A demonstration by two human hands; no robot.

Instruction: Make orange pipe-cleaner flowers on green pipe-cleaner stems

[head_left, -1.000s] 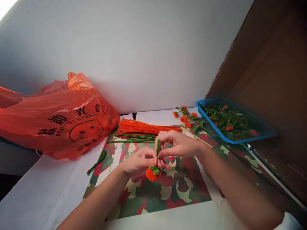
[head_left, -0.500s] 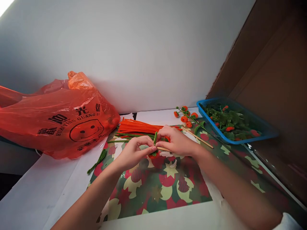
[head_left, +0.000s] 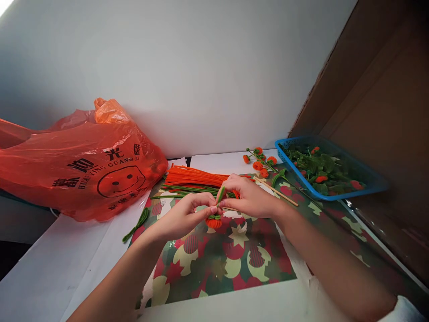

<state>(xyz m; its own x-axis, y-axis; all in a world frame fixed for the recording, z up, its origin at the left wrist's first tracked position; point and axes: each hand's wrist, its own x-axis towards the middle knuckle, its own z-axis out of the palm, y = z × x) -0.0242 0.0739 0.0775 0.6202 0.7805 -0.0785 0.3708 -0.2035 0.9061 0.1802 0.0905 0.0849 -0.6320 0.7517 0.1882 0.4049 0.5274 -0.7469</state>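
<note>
Between both hands, over the patterned sheet, is a pipe-cleaner flower (head_left: pixel 213 222) with an orange head hanging downward and a green collar. A green pipe-cleaner end (head_left: pixel 220 195) stands up between the fingertips. My left hand (head_left: pixel 194 212) is closed in a pinch at the flower's green stem. Closed opposite it, my right hand (head_left: pixel 246 197) has its fingertips touching the same spot. A thin wooden stick (head_left: pixel 231 209) runs under the right fingers; its tip at the stem is partly hidden. Behind the hands lie orange pipe cleaners (head_left: pixel 191 176) and green pipe cleaners (head_left: pixel 174 193).
A red plastic bag (head_left: pixel 83 170) bulges at left, near a folded green pipe cleaner (head_left: pixel 136 224). Another wooden stick (head_left: pixel 278 193) lies at right. Behind it rests a finished orange flower spray (head_left: pixel 260 165), beside a blue basket (head_left: pixel 330 197) of leafy stems. Cardboard (head_left: pixel 378 89) stands at right.
The orange flower head has come into fuller view below my fingers. The green end now leans to the right, and less of the held stick shows. Both hands stay in nearly the same place.
</note>
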